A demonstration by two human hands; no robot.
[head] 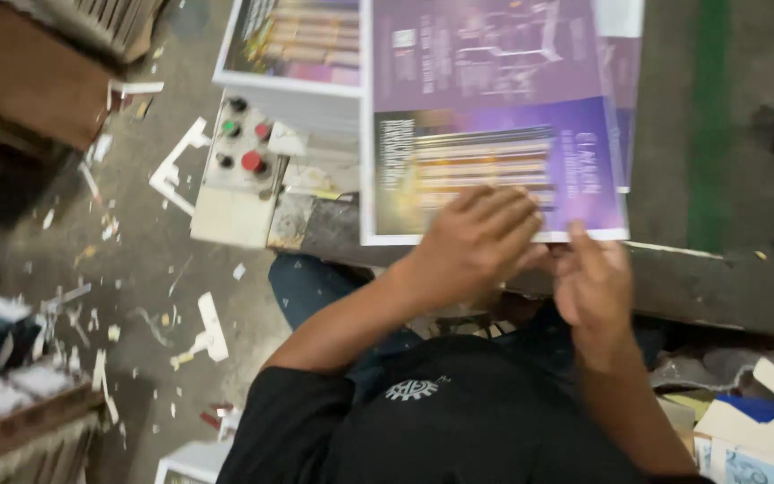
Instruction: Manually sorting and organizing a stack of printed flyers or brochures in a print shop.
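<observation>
A large purple printed sheet [494, 116] lies on a worn machine table [700, 278] in front of me. My left hand [472, 242] rests palm down on the sheet's near edge, fingers spread a little. My right hand [591, 278] is at the same near edge just to the right, fingertips touching the sheet's lower border. Whether either hand pinches the paper is hidden by the fingers. Another printed sheet [293, 40] lies on a white stack to the left.
A control box [239, 157] with red, green and black buttons sits left of the sheet. Paper scraps [199, 336] litter the grey floor at left. Brown stacks [29, 72] stand at upper left, cartons [754, 430] at lower right. A green stripe [708, 125] runs at right.
</observation>
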